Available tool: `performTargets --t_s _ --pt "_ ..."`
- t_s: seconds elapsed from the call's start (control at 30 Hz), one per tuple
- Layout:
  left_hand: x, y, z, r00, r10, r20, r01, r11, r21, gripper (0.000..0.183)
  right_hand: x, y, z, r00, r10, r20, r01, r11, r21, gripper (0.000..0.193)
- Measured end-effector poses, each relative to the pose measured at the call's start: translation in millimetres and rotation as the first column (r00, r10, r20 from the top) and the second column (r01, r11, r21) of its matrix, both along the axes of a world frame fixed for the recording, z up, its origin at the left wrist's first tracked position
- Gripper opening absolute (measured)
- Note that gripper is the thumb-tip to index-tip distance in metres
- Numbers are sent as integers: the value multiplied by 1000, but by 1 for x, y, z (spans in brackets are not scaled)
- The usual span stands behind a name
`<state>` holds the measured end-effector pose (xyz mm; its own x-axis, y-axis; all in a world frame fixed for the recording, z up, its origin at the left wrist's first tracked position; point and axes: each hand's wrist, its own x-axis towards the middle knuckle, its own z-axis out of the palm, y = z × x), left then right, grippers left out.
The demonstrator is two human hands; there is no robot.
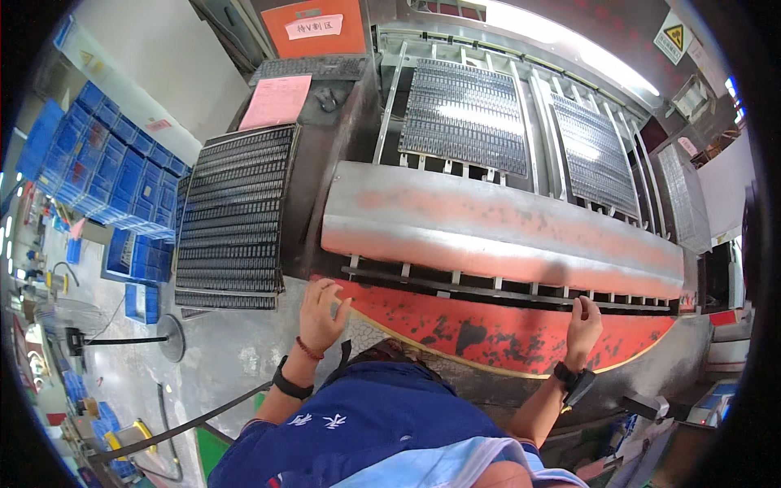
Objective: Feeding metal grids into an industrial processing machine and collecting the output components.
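Left hand [320,313] rests flat, fingers [325,288] loosely spread, on the red worn plate [488,333] at its left end. Right hand [583,319] lies at about three o'clock from it, fingers curled onto the slotted rail [488,291] at twelve o'clock of the plate. One steel cover [500,232] spans beyond. Three ribbed grids [464,118] lie behind; one stack of dark grids [232,220] sits at ten o'clock.

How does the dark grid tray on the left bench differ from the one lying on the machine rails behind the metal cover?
The left tray lies on a flat bench top near the left hand; the rail tray lies on metal rails beyond the metal cover. The left tray looks dull, while the rail tray carries bright glare. Both are dark, rectangular and finely ribbed.
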<state>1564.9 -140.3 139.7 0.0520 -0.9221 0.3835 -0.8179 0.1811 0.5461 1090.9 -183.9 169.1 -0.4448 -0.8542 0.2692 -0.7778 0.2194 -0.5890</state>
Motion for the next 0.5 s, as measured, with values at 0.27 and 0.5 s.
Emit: performTargets --t_s 0.27,0.5 --pt "-21 -45 -28 977 -141 -158 137 990 -39 23 -28 -17 68 976 -120 -181 118 993 -20 23" --pt "-24 -64 -51 971 -112 -210 112 994 -12 22 -20 -62 93 981 -195 -24 194 981 -26 27"
